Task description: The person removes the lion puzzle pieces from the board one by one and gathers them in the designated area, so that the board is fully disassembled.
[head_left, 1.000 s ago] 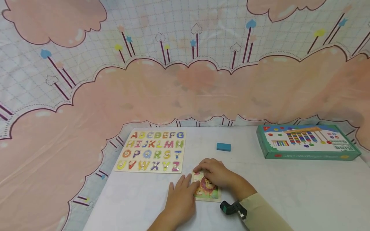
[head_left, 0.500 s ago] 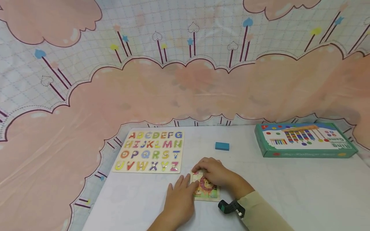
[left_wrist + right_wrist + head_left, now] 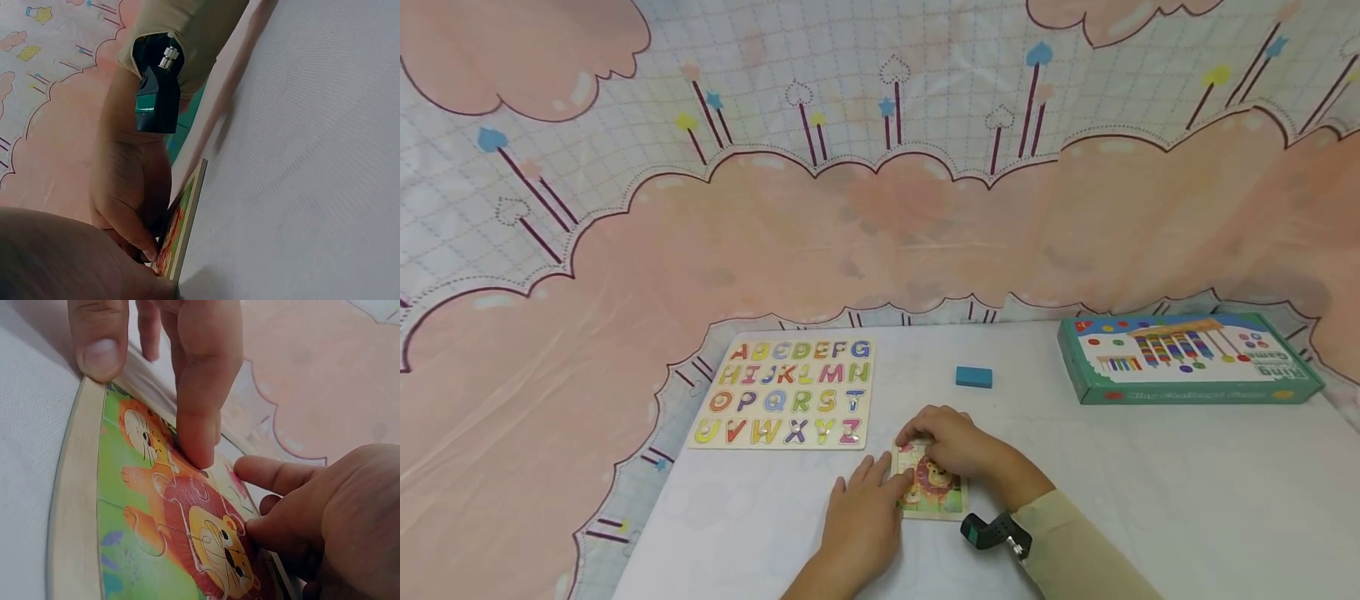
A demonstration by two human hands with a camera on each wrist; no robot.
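Observation:
A small wooden jigsaw puzzle [image 3: 934,493] with a lion picture lies flat on the white table. My left hand [image 3: 863,521] is at its left side, fingers mostly straight. In the right wrist view, the left index finger [image 3: 199,428] rests on the pieces and the left thumb [image 3: 100,353] touches the near frame corner. Over the far side is my right hand [image 3: 958,446], fingers bent. Its thumb [image 3: 265,531] presses the pieces by the lion's head, while its index finger [image 3: 269,472] meets the far edge. In the left wrist view, the puzzle [image 3: 181,228] appears edge-on; the right hand [image 3: 134,200] partly covers it.
An alphabet board [image 3: 782,396] with coloured letters lies at the back left. Behind the right hand is a blue block [image 3: 973,377]. A green game box [image 3: 1187,360] stands at the back right, near the patterned backdrop [image 3: 850,233].
The head view has shifted slightly, moving the whole scene a little left. Both hands keep about the same position on the puzzle.

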